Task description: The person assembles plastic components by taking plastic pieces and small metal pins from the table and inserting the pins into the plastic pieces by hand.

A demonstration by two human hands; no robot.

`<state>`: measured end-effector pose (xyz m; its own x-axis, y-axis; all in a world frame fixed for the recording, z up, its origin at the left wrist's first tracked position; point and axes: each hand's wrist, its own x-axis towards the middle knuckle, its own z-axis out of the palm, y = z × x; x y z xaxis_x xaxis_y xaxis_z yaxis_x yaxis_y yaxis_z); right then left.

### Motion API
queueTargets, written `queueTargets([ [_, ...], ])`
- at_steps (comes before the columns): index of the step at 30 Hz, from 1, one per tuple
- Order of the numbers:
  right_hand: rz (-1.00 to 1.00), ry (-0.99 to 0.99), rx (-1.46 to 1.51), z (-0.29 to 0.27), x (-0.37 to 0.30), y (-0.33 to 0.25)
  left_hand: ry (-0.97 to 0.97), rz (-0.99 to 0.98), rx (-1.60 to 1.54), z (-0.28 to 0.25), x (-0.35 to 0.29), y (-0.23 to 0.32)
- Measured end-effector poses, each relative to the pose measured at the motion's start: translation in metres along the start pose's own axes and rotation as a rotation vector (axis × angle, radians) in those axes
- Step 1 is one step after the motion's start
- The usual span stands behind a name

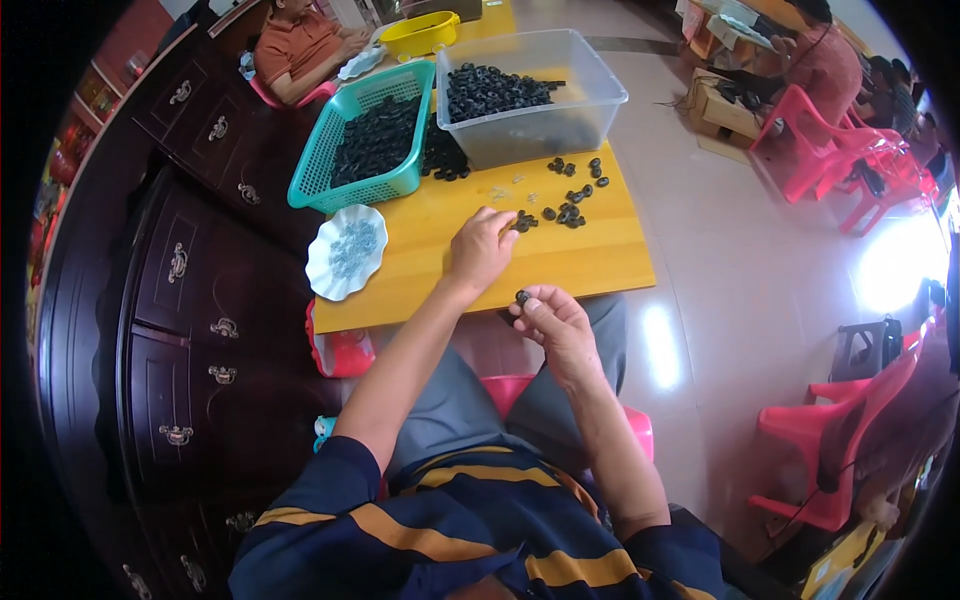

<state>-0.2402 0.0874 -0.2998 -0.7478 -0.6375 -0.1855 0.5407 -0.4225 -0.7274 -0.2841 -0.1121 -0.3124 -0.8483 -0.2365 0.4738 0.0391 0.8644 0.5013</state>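
In my right hand [560,330], a small black rounded part [522,298] is pinched between thumb and fingers, just past the table's near edge. A second dark bit shows under those fingers, too small to make out. My left hand [481,247] reaches over the wooden table, its fingers apart, with the tips at a little cluster of black parts [526,221]. More such parts [571,215] lie loose to the right of it. Beyond my left hand are a few tiny clear pieces [498,194].
A teal basket [306,180] and a clear plastic bin [540,140], both holding black parts, stand on the yellow table [420,290]. A white scalloped plate [320,265] holds small clear pieces. Dark drawers [160,390] flank the left. Other people sit farther off; pink chairs [830,440] stand right.
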Motion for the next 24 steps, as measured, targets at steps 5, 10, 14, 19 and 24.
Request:
queueTargets([
  [5, 0.008, 0.012, -0.006, 0.001, 0.000, -0.001, -0.033, -0.029, -0.015, 0.002, 0.001, -0.005],
  [10, 0.006, 0.007, -0.008, 0.003, -0.003, -0.003, 0.017, -0.009, -0.141, -0.007, -0.009, -0.005],
  [14, 0.016, 0.001, -0.016, 0.003, 0.000, 0.002, 0.071, -0.177, -0.400, -0.020, -0.040, -0.005],
  [19, 0.008, -0.012, -0.106, 0.004, 0.000, 0.009, 0.085, -0.328, -0.650, -0.039, -0.083, 0.002],
  [24, 0.002, -0.048, -0.195, 0.013, -0.003, 0.011, 0.082, -0.412, -0.867, -0.069, -0.110, 0.025],
])
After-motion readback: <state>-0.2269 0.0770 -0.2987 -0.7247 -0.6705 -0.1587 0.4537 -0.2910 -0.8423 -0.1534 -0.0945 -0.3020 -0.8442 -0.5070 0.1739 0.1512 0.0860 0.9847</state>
